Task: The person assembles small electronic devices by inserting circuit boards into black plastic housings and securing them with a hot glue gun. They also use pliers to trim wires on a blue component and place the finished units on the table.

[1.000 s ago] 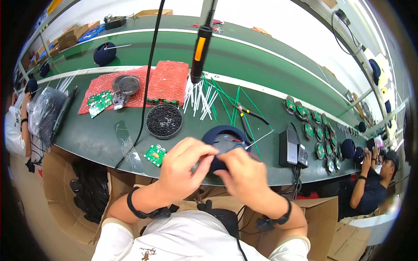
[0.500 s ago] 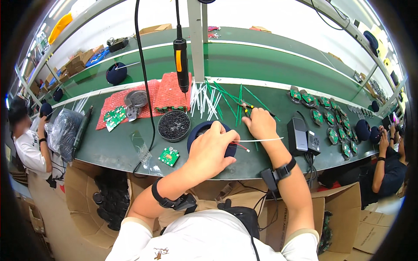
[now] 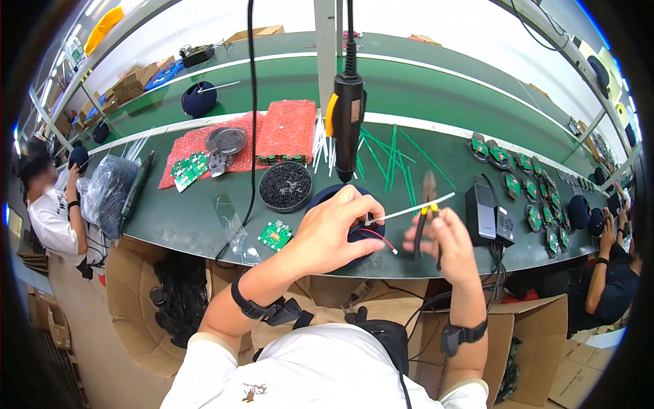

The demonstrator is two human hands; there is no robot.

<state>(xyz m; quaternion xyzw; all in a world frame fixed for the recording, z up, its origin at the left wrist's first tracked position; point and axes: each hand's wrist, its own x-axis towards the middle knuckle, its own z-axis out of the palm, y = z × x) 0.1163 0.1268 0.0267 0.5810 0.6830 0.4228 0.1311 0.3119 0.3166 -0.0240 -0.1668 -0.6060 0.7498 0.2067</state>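
Note:
My left hand point(image 3: 334, 228) is over a dark blue round thing point(image 3: 322, 198), fingers closed round something small at its opening. From the fingertips a thin white strip, which looks like a cable tie point(image 3: 426, 205), sticks out to the right. Below it a red wire point(image 3: 380, 236) with a small white connector hangs out. My right hand point(image 3: 446, 245) grips cutting pliers point(image 3: 427, 208) with black and yellow handles. The jaws point away from me, close to the white strip's free end. Whether they touch it, I cannot tell.
A black electric screwdriver point(image 3: 348, 123) hangs ahead of my left hand. A dish of small black parts point(image 3: 285, 187), a green circuit board point(image 3: 275, 235) and green strips point(image 3: 392, 160) lie around. Charger-like boxes point(image 3: 482, 215) and several board assemblies point(image 3: 535, 191) stand right. Co-workers sit either side.
My right hand has lifted the pliers from among the green strips and brought them toward me, beside the white strip. The hanging screwdriver appears further right as the view has shifted.

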